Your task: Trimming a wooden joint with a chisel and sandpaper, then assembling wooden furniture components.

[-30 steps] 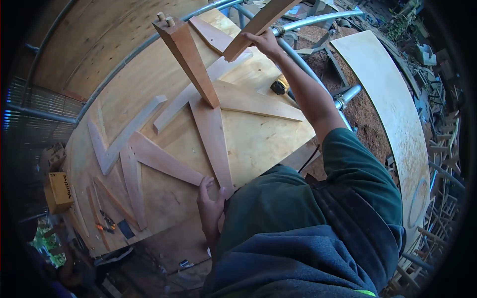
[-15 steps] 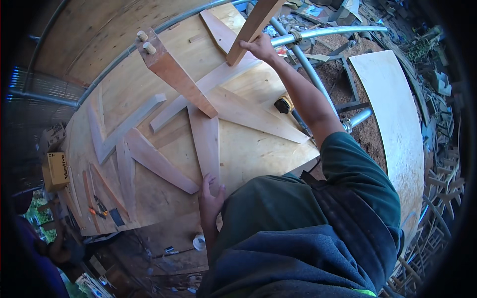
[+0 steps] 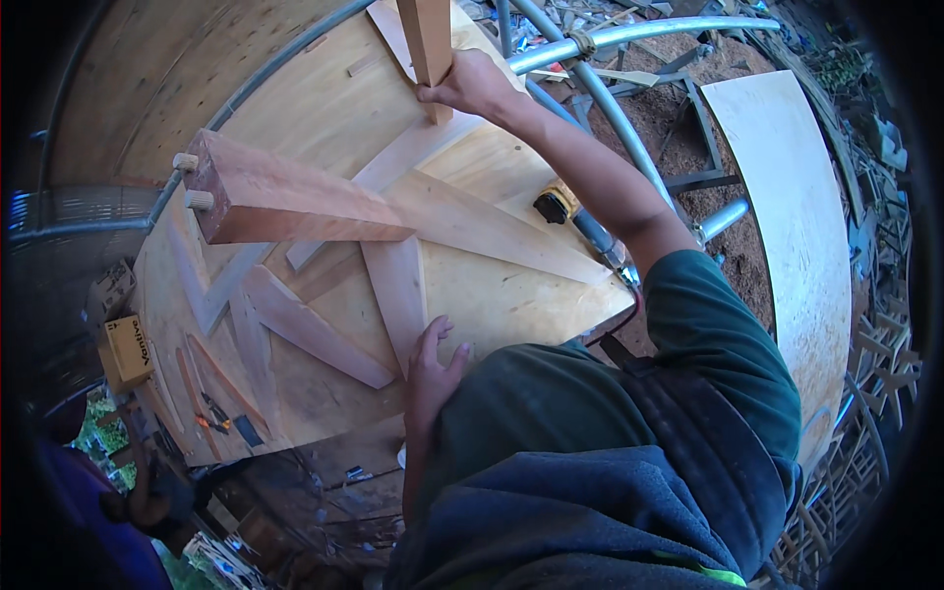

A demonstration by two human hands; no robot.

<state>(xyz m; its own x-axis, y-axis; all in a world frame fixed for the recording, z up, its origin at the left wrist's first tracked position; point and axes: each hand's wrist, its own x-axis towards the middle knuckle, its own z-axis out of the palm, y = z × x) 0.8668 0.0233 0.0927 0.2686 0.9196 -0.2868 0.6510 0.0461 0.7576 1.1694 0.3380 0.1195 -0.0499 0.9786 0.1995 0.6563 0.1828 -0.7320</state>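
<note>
My right hand [image 3: 472, 84] is wrapped round the lower part of a squared wooden leg [image 3: 425, 44], which stands nearly upright towards the far side of the table; its upper end is cut off by the picture. My left hand [image 3: 435, 369] hangs at the near table edge, fingers loosely apart and nothing in them, beside the narrow end of a flat tapered board [image 3: 397, 295]. To the left, a thick tapered wooden leg [image 3: 295, 197] leans far over with no hand on it. Two dowels [image 3: 200, 200] stick out of its wide end.
More tapered boards [image 3: 315, 324] lie across the plywood tabletop [image 3: 511, 305]. A yellow-and-black power tool [image 3: 558, 204] sits near my right forearm. Pliers [image 3: 211, 418] and thin strips are at the left. Metal pipes [image 3: 629, 138] and a pale sheet [image 3: 787, 197] stand right.
My right hand has moved left with the squared leg, which is now more upright. The dowelled leg has tipped further to the left. My left hand has come slightly off the flat board's end.
</note>
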